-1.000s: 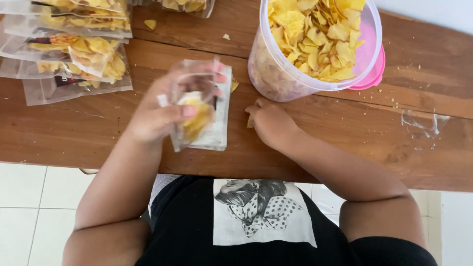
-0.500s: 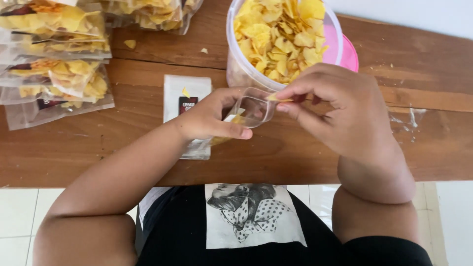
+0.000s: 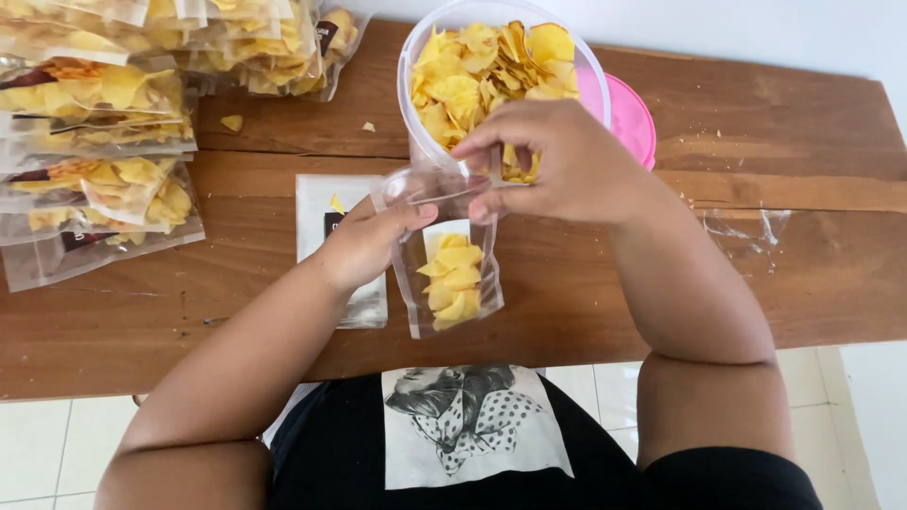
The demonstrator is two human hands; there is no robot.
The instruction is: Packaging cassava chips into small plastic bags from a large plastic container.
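On the counter [image 3: 775,283], filled chip bags [image 3: 94,179] lie stacked at left, the chip tub [image 3: 491,85] behind centre, an empty pouch [image 3: 326,212] lying flat between them.

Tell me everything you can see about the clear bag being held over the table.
The clear bag is a small pouch of transparent plastic, upright, its mouth held open. Yellow chips fill its lower part. The left hand pinches its upper left edge; the right hand holds the rim beside the big tub.
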